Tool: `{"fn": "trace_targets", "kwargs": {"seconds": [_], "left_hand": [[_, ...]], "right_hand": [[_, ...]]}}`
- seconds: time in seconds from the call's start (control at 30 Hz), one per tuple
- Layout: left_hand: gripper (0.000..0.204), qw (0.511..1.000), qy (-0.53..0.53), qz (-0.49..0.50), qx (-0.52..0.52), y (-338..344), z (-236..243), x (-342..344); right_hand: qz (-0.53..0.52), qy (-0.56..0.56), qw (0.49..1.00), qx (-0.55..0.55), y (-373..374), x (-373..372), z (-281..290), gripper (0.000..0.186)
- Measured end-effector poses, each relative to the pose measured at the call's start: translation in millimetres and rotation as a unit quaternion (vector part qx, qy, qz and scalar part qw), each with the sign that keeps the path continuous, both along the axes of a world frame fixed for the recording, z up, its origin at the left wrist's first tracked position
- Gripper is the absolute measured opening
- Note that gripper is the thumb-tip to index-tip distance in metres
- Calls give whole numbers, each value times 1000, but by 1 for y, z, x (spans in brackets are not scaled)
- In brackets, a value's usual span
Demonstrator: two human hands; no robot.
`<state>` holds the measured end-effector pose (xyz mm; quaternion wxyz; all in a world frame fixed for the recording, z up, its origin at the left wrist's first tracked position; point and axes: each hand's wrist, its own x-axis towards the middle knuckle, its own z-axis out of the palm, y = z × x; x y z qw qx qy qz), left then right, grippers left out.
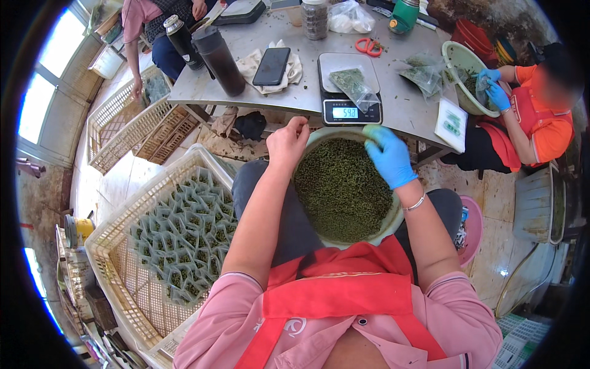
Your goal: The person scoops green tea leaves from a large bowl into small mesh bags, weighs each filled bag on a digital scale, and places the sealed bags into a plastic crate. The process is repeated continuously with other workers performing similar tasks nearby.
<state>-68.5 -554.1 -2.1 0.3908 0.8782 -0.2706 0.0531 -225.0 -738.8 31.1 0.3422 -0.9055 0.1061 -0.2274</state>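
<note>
Head view: I see many filled bags [184, 240] standing in the crate [120, 270], left of and lower than my left grip [287, 142], so I judge a good share done. One bag [351, 85] lies on the scale [335, 61], and plenty of green grains [344, 190] are left unbagged in the basin [388, 222].

My left grip is curled closed near the worktop [289, 31] edge; I see nothing clearly in it. My gloved right grip [391, 158] is at the far right of the basin's rim, fingers bent; I cannot tell whether it is closed or holds anything. The grains lie between and below both grips. The scale and its bag sit ahead, between the grips, apart from both.
</note>
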Motion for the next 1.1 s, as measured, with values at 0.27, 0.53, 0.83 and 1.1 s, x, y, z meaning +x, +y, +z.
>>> {"fn": "trace_targets", "kwargs": {"seconds": [0.27, 0.53, 0.83, 1.1], "left_hand": [[20, 995, -34, -17, -92, -19, 6, 12], [50, 971, -233, 50, -2, -22, 5, 40], [56, 998, -35, -22, 43, -19, -6, 22], [51, 994, -77, -44, 68, -22, -4, 22]], "right_hand": [[-30, 63, 974, -215, -28, 72, -5, 36], [114, 55, 930, -346, 26, 116, 60, 18], [130, 205, 911, -334, 47, 123, 16, 17], [128, 180, 934, -281, 46, 116, 8, 17]]}}
